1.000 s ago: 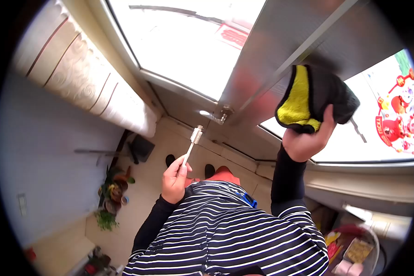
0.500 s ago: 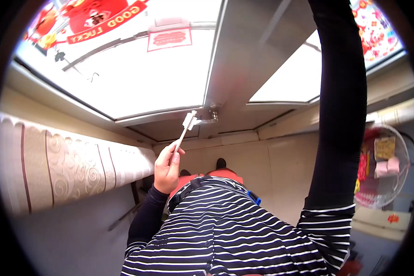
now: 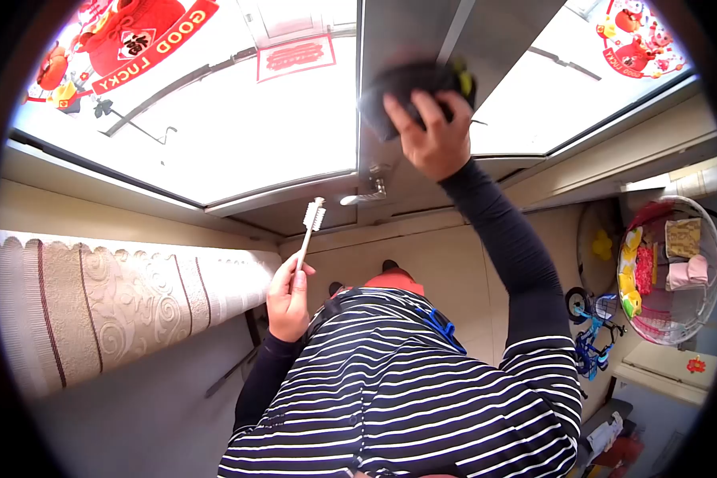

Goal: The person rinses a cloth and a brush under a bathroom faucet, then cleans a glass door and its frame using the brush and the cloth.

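My left hand [image 3: 287,305] is closed round the handle of a small white brush [image 3: 312,217] with bristles on two sides, held upright at waist height. My right hand [image 3: 436,137] reaches up with its fingers spread over a dark cloth [image 3: 402,84] that has a yellow-green patch at one side. The cloth lies over the grey metal door frame [image 3: 410,28] between two glass panes; it is blurred, and whether it presses on the metal cannot be told. Below it, a metal door handle [image 3: 378,189] sticks out from the frame.
Red stickers [image 3: 147,44] decorate the glass. To the left stands something under a patterned cover [image 3: 135,299]. On the right are a clear round basket [image 3: 697,307] with packets and pink cloth, and a blue toy bicycle [image 3: 589,338].
My right arm, stretched high out of view before, has come down and inward, bringing the hand and dark cloth into sight. My left hand with the brush has shifted only slightly.
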### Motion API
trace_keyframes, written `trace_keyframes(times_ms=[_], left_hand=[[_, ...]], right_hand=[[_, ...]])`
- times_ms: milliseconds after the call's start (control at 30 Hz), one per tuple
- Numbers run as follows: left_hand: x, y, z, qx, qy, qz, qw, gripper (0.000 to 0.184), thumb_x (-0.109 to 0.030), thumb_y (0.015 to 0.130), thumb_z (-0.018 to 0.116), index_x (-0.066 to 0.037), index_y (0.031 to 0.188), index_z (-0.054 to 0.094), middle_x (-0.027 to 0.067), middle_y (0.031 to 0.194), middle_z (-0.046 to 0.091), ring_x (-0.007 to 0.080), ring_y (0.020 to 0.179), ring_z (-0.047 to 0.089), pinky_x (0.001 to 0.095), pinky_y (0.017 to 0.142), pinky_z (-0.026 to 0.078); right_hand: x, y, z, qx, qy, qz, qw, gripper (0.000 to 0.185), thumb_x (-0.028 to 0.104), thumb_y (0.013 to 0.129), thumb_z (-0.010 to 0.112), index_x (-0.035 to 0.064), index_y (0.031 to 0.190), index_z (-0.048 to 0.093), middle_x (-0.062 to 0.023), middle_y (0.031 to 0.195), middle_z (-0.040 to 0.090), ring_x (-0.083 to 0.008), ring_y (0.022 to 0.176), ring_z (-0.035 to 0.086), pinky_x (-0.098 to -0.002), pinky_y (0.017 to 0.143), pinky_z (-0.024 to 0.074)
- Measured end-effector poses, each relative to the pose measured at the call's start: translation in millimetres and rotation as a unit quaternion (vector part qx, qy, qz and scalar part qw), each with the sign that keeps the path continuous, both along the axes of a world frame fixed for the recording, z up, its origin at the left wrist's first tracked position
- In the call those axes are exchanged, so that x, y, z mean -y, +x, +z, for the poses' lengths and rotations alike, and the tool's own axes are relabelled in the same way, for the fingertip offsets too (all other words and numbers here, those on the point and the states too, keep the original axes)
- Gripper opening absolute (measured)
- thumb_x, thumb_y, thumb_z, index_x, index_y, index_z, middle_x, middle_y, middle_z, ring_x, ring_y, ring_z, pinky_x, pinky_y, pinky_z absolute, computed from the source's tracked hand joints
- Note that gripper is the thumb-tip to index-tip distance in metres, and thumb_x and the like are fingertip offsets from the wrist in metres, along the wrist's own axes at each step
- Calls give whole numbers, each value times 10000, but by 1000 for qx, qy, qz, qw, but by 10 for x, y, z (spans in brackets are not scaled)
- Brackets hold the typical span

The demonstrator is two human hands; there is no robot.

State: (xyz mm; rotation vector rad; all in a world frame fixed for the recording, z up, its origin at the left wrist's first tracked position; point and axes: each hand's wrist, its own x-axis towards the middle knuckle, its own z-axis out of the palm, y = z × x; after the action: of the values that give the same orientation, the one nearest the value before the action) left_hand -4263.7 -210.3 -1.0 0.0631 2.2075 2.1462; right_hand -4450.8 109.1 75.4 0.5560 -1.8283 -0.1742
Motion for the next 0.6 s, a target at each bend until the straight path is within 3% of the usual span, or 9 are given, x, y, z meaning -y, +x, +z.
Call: trace_keyframes(times_ms=[33, 67, 100, 267, 367, 400, 500, 567, 600], left_hand=[[8, 27, -8, 1, 4, 12, 1000, 326, -62, 1057, 504, 54, 1356, 560, 57, 1037, 651, 108, 943, 576, 240, 853, 466], [27, 30, -62, -44, -31, 1, 999, 372, -85, 1068, 495, -10, 1432, 521, 5, 1030, 607, 4, 675, 414, 166, 574, 325], [12, 57, -44, -38, -31, 9, 999, 372, -87, 1069, 495, -10, 1432, 520, 6, 1028, 607, 3, 667, 410, 165, 567, 321], [-116, 191, -18, -7, 13, 33, 999, 372, -96, 1071, 495, -9, 1433, 516, 7, 1021, 605, -2, 635, 393, 161, 535, 303], [-149, 254, -34, -27, -12, 33, 999, 371, -101, 1071, 499, -3, 1428, 517, 9, 1025, 608, -3, 630, 392, 163, 532, 300], [-172, 277, -18, -25, -1, 41, 999, 370, -102, 1071, 499, -2, 1426, 517, 8, 1025, 608, -3, 630, 391, 164, 531, 299], [-184, 342, 2, -26, 16, 65, 997, 367, -104, 1071, 496, 3, 1422, 517, 7, 1025, 608, -4, 626, 387, 167, 528, 297], [-171, 366, -28, -38, 6, 82, 996, 364, -105, 1072, 492, 6, 1418, 518, 6, 1024, 609, -4, 621, 384, 169, 526, 297], [-166, 381, -26, -29, 10, 87, 996, 362, -106, 1073, 487, 4, 1417, 519, 3, 1020, 610, -2, 615, 382, 171, 527, 302]], right_hand=[[-17, 58, -221, 33, 10, -4, 999, 582, 108, 724, 681, 270, 1283, 696, -10, 1234, 527, -304, 1044, 500, -386, 781, 527], [-30, 112, -387, 67, 18, 5, 998, 563, 102, 750, 662, 252, 1292, 689, -15, 1226, 524, -306, 1037, 501, -392, 747, 539], [-34, 186, -547, 121, 6, 12, 993, 556, 51, 724, 671, 236, 1247, 715, -31, 1224, 514, -313, 1026, 497, -406, 893, 506], [-57, 377, -1001, 263, 19, 20, 964, 463, 121, 792, 643, 162, 1251, 688, -30, 1178, 557, -307, 1031, 520, -411, 801, 548], [-66, 503, -1202, 416, -6, 17, 909, 381, 110, 772, 640, 104, 1148, 699, -70, 1244, 585, -328, 1075, 541, -430, 826, 544], [-125, 520, -1251, 459, -75, 57, 883, 368, 103, 759, 655, 60, 1123, 692, -120, 1205, 631, -357, 1075, 589, -443, 849, 551], [-127, 595, -842, 502, -348, 96, 786, 306, 95, 796, 638, 22, 1085, 707, -143, 1086, 668, -348, 1008, 636, -407, 872, 544], [-116, 607, -46, 485, -487, 55, 724, 287, 95, 867, 594, -50, 1101, 673, -216, 1052, 720, -288, 961, 703, -370, 889, 538], [-402, 319, 37, 322, -223, 141, 909, 297, 93, 860, 610, -72, 1099, 669, -189, 979, 731, -238, 889, 694, -349, 866, 538]])
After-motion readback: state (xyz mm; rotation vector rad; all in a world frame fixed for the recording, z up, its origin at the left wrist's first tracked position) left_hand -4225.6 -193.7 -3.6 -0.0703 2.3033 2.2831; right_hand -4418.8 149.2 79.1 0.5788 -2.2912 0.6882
